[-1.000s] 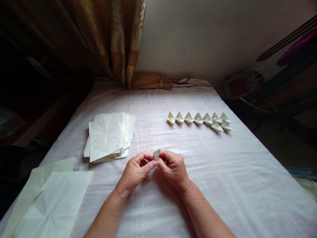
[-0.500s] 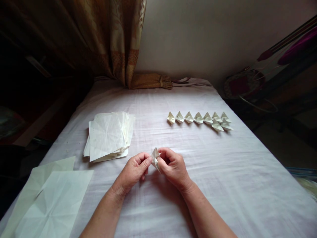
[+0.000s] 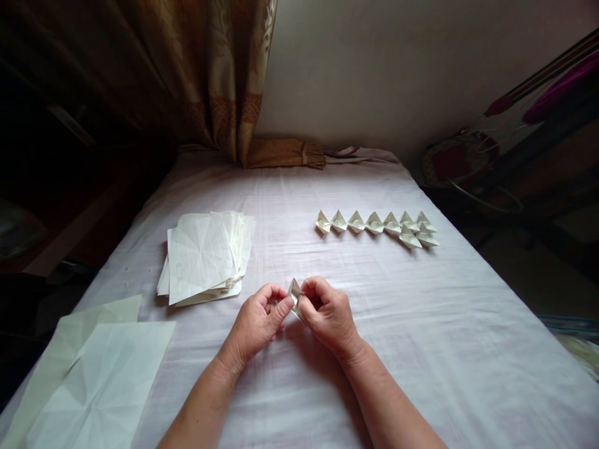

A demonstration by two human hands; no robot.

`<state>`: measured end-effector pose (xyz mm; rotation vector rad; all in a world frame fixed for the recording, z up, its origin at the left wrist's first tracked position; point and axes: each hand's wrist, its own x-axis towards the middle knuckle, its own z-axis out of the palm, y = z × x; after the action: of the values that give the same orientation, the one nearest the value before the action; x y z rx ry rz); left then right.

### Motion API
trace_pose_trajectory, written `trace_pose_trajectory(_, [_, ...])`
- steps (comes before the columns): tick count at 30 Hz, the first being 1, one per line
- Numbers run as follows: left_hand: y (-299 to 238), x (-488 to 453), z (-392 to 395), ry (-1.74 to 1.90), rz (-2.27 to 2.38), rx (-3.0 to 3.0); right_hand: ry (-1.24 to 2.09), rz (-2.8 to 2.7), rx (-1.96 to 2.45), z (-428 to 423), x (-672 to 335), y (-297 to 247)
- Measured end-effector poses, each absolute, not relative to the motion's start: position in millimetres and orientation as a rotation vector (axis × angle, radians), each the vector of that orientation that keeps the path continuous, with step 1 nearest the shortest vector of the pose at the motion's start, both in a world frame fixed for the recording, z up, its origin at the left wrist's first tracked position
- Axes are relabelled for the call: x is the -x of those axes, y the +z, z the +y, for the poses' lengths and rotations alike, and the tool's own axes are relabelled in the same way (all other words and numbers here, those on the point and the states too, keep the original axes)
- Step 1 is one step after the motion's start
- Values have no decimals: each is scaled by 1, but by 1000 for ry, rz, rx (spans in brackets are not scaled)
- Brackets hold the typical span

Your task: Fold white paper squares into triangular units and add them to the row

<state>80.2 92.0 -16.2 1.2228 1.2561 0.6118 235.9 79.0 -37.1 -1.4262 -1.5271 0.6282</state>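
Note:
A small folded piece of white paper [image 3: 294, 290] is pinched between both my hands, just above the white bedsheet [image 3: 421, 324]. My left hand [image 3: 255, 324] grips its left side with curled fingers. On its right side, the thumb and fingertips of my right hand [image 3: 327, 315] are closed on it. A stack of creased white paper sheets [image 3: 206, 257] lies to the left beyond my hands. Several finished folded paper pieces [image 3: 377, 223] stand in a row further back on the right.
Two larger creased sheets [image 3: 93, 380] lie at the near left corner of the bed. A brown curtain [image 3: 219, 75] hangs down to the far edge, with its bundled end on the sheet. Dark furniture flanks the bed on both sides.
The folded piece has been turned and tilted between my fingers, from pointing up to leaning left. Both hands have stayed in nearly the same place.

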Motion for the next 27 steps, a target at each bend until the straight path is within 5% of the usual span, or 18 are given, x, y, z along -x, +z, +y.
trace_pose_trajectory(20, [-28, -83, 92, 770, 1234, -1056, 453, -1709, 1312, 80, -238, -41])
trace_pose_trajectory(27, [-34, -87, 87, 775, 1557, -1510, 299, -1779, 1380, 80, -236, -47])
